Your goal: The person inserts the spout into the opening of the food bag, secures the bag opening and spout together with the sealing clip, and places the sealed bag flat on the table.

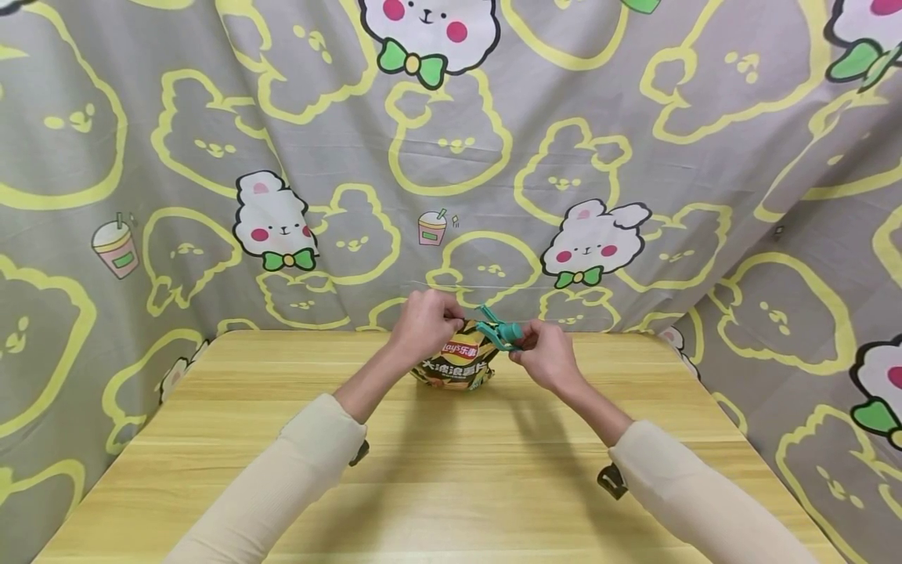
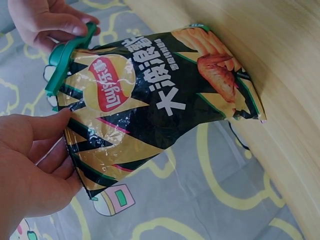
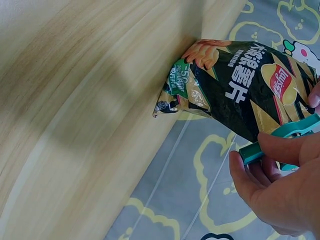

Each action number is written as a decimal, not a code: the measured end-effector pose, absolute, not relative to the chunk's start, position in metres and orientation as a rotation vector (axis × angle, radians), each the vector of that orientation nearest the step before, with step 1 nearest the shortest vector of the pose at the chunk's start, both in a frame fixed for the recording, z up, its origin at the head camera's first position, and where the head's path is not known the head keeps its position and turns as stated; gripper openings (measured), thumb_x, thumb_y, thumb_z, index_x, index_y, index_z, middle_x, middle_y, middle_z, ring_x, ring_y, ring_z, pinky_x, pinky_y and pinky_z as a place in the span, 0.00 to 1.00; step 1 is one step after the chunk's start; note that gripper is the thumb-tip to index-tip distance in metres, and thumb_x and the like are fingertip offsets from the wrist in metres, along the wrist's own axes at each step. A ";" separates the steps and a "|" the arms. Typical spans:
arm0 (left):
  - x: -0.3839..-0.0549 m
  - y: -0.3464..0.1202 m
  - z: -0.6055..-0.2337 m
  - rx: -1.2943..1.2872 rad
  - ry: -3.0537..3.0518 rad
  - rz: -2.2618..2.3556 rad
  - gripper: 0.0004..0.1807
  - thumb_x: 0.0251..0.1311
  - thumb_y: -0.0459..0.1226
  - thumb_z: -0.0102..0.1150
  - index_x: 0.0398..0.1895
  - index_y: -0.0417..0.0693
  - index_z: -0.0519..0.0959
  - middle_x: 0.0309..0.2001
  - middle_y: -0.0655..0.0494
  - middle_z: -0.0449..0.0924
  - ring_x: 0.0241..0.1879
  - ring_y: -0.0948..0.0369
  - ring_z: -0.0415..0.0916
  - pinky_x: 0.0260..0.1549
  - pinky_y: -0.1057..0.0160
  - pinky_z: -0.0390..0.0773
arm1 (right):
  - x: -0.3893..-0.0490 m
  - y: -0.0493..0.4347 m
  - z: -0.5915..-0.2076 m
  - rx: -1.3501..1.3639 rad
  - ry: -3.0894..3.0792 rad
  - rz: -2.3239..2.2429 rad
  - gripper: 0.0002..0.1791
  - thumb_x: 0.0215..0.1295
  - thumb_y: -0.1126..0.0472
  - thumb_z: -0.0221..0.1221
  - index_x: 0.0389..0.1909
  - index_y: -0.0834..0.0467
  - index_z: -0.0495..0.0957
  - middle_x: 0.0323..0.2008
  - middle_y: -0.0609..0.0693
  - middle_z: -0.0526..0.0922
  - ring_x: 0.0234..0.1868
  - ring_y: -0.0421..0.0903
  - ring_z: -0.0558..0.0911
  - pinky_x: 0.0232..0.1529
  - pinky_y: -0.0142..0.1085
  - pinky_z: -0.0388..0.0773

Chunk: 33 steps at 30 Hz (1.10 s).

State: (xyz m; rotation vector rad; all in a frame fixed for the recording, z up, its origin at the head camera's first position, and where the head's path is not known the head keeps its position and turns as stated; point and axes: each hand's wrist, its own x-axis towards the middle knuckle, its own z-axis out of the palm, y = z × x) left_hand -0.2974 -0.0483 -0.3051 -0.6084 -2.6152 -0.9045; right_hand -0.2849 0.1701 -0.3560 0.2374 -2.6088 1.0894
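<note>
A black-and-gold Lay's chip bag (image 1: 458, 370) stands upright at the far part of the table. My left hand (image 1: 427, 317) pinches its top edge near the left corner, thumb in front, as the left wrist view shows. In my right hand (image 1: 550, 358) is a green bag-sealing clip (image 2: 61, 70) with a round cap-like part, held between thumb and fingers. The clip's two arms spread apart in the head view, at the right side of the bag's top edge. In the right wrist view, the clip (image 3: 285, 131) overlaps the bag's upper corner (image 3: 295, 112).
The light wood table (image 1: 451, 486) bears the bag near its back edge. Right behind hangs a grey curtain (image 1: 338, 157) with yellow outlines and white cartoon animals, and it also runs along both sides. Dark straps (image 1: 611, 481) show at the wrists.
</note>
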 end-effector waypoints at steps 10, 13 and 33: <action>-0.298 -0.048 -0.305 -0.610 -2.617 -0.907 0.04 0.60 0.29 0.69 0.31 0.44 0.90 0.32 0.53 0.89 0.28 0.61 0.84 0.30 0.64 0.84 | -0.287 0.168 -0.356 0.214 -2.613 1.140 0.11 0.53 0.71 0.71 0.36 0.67 0.80 0.35 0.61 0.89 0.38 0.55 0.89 0.50 0.51 0.82; -0.297 -0.048 -0.305 -0.604 -2.621 -0.911 0.03 0.60 0.29 0.69 0.31 0.44 0.90 0.32 0.53 0.89 0.28 0.61 0.84 0.30 0.65 0.84 | -0.287 0.168 -0.356 0.209 -2.611 1.160 0.12 0.54 0.71 0.71 0.37 0.67 0.79 0.36 0.62 0.89 0.40 0.56 0.89 0.50 0.51 0.83; -0.297 -0.050 -0.306 -0.595 -2.633 -0.919 0.04 0.60 0.30 0.69 0.31 0.46 0.90 0.32 0.53 0.90 0.28 0.62 0.84 0.29 0.66 0.83 | -0.285 0.166 -0.354 0.248 -2.602 1.177 0.16 0.56 0.72 0.69 0.47 0.67 0.81 0.43 0.64 0.88 0.45 0.59 0.89 0.50 0.51 0.84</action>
